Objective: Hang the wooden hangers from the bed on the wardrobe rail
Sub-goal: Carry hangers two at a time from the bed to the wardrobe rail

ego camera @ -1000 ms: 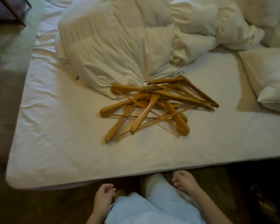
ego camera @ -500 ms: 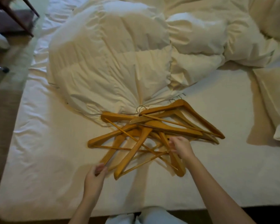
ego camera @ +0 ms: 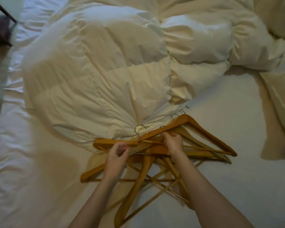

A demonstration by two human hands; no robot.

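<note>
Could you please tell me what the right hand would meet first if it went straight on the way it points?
The right hand points forward, away from the body, its fingers curled on the top hanger. It would meet that wood first, then probably the duvet just beyond.
</note>
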